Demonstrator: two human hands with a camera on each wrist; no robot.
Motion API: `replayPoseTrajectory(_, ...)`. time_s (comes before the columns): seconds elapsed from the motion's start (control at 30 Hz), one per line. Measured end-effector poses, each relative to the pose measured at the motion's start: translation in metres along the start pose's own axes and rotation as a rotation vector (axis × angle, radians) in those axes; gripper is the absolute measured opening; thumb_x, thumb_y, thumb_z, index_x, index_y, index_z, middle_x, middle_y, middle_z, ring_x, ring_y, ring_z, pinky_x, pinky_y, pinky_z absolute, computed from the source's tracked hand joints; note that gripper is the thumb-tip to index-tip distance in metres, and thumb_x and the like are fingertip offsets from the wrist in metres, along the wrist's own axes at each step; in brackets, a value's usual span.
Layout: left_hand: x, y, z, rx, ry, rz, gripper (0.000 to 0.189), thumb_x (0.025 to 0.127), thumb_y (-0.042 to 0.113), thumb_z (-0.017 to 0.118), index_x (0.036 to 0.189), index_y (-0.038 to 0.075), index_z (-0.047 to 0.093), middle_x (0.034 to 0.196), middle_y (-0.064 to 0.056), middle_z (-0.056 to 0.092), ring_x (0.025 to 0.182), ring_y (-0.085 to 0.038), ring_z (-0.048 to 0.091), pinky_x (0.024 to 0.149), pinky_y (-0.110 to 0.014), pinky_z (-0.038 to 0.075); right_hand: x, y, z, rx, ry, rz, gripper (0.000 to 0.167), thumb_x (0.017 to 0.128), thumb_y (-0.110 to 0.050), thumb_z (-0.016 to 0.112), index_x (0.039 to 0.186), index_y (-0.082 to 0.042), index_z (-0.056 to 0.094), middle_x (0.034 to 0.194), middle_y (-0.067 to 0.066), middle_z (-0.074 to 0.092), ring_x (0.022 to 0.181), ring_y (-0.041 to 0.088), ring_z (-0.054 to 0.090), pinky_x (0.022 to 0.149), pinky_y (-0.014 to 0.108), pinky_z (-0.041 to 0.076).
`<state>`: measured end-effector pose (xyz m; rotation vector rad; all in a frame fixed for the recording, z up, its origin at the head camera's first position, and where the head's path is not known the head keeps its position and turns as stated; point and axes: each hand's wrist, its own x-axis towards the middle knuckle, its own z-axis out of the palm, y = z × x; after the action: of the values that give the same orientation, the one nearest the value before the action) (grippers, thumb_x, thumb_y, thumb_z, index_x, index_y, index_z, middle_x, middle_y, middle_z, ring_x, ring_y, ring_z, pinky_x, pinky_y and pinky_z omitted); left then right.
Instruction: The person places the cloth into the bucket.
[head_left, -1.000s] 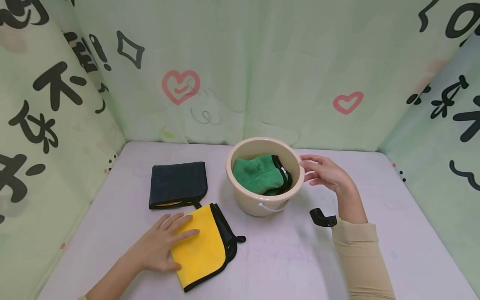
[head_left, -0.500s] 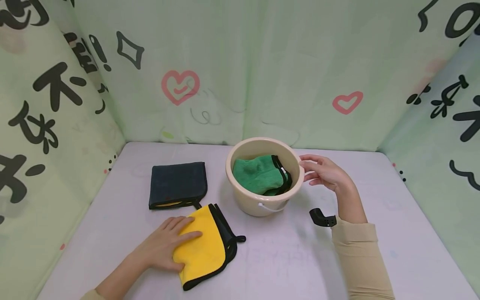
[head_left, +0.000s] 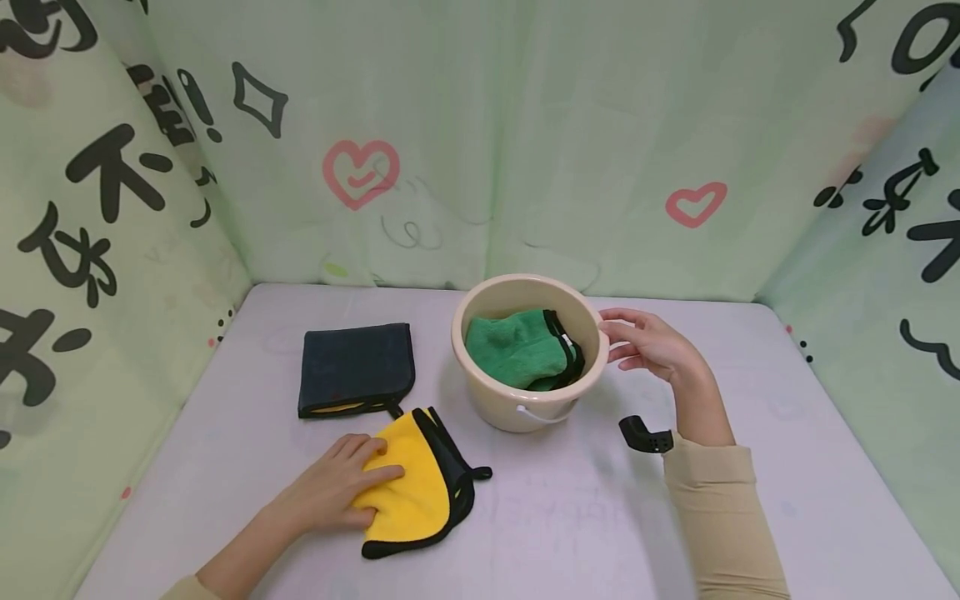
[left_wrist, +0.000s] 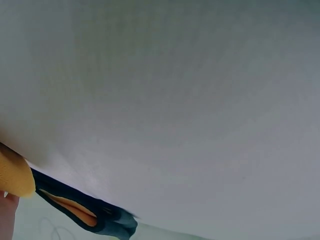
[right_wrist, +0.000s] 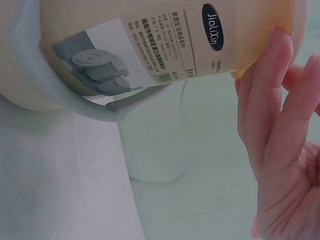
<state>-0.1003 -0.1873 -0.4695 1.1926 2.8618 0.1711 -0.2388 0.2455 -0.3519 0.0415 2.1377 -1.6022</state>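
Note:
A yellow cloth [head_left: 411, 492] with a black edge and a hanging loop lies folded at the front. My left hand [head_left: 337, 487] grips its left side between thumb and fingers, and the fabric puckers there. In the left wrist view a bit of the yellow cloth [left_wrist: 15, 172] shows at the lower left corner. A cream bucket [head_left: 495, 404] stands upright, holding a green cloth [head_left: 517, 346] with black trim. At the bucket's right rim, my right hand [head_left: 656, 346] touches with loosely bent fingers. The right wrist view shows those fingertips [right_wrist: 280, 45] against the bucket's side.
A folded dark navy cloth [head_left: 356, 367] lies on the table [head_left: 570, 533], behind the yellow one and left of the bucket. The bucket's pale handle [head_left: 543, 418] hangs down in front. Printed green curtains [head_left: 585, 150] enclose the back and both sides.
The left hand has closed in on the yellow cloth and shifted slightly right. The cloth's left part and near corner have bunched and drawn up. Right hand and bucket stay still.

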Motion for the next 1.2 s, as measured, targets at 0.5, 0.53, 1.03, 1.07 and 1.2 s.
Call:
replayPoseTrajectory(0.5,0.004,-0.002,0.006,0.104,0.154,0.107,0.038,0.076,0.018,0.066,0.111,0.025,0.052,0.103,-0.003,0.048,0.098,-0.023,0.044,0.091,-0.041,0.038,-0.001,-0.001,-0.001,-0.004,-0.007,-0.002,0.058,0.091,-0.03,0.056,0.135,0.0,0.034,0.08,-0.005,0.063,0.065,0.009,0.063,0.057,0.019,0.051)
replayPoseTrajectory(0.53,0.004,-0.002,0.006,0.11,0.182,0.117,0.039,0.075,0.018,0.067,0.11,0.025,0.052,0.102,-0.003,0.048,0.096,-0.023,0.044,0.089,-0.04,0.039,-0.001,0.0,-0.001,-0.007,-0.005,-0.002,0.058,0.091,-0.031,0.056,0.135,0.0,0.034,0.08,-0.005,0.063,0.065,0.009,0.063,0.057,0.019,0.051)
replayPoseTrajectory(1.03,0.007,-0.012,-0.01,0.074,0.514,0.137,0.032,0.071,0.013,0.061,0.102,0.016,0.056,0.096,-0.011,0.05,0.086,-0.027,0.047,0.077,-0.042,0.044,-0.001,0.0,-0.001,-0.001,-0.008,0.006,0.059,0.091,-0.03,0.056,0.137,-0.001,0.032,0.079,-0.005,0.063,0.064,0.009,0.063,0.056,0.019,0.051)
replayPoseTrajectory(1.07,0.008,-0.013,-0.014,0.075,0.534,0.135,0.029,0.073,0.014,0.059,0.102,0.015,0.056,0.096,-0.012,0.05,0.086,-0.027,0.047,0.077,-0.043,0.044,0.0,0.0,-0.001,-0.001,-0.01,0.004,0.059,0.091,-0.03,0.056,0.137,-0.001,0.032,0.079,-0.005,0.063,0.064,0.009,0.063,0.056,0.02,0.051)
replayPoseTrajectory(1.2,0.009,-0.017,-0.029,0.069,0.612,0.104,0.022,0.084,0.026,0.051,0.1,0.011,0.056,0.093,-0.015,0.051,0.084,-0.029,0.047,0.077,-0.046,0.042,-0.001,-0.001,0.0,0.0,-0.008,0.003,0.058,0.091,-0.03,0.056,0.136,-0.001,0.033,0.08,-0.004,0.063,0.064,0.009,0.063,0.056,0.019,0.051)
